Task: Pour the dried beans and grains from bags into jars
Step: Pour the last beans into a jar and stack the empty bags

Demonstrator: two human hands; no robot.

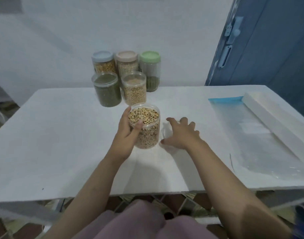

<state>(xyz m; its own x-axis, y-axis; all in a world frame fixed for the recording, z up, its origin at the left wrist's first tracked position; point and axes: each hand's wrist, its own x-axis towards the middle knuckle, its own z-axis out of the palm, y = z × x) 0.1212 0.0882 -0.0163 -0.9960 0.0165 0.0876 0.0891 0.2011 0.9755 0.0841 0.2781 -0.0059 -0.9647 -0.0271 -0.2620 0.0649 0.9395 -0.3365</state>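
The left hand [129, 130] grips an open jar [146, 128] of black-eyed beans standing mid-table [61, 135], thumb curled across its near wall just under the rim and fingers wrapped round its left side. The right hand [180, 133], fingers spread and loosely bent, reaches over a clear lid [165, 135] lying just right of the jar; whether it touches the lid cannot be told. An empty bag [251, 135] lies flat well to the right.

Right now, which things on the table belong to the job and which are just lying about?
In the job:
jar of black-eyed beans, held by left hand
clear lid, under right hand
empty bag

Lying about:
five filled jars at the back
white box
blue door
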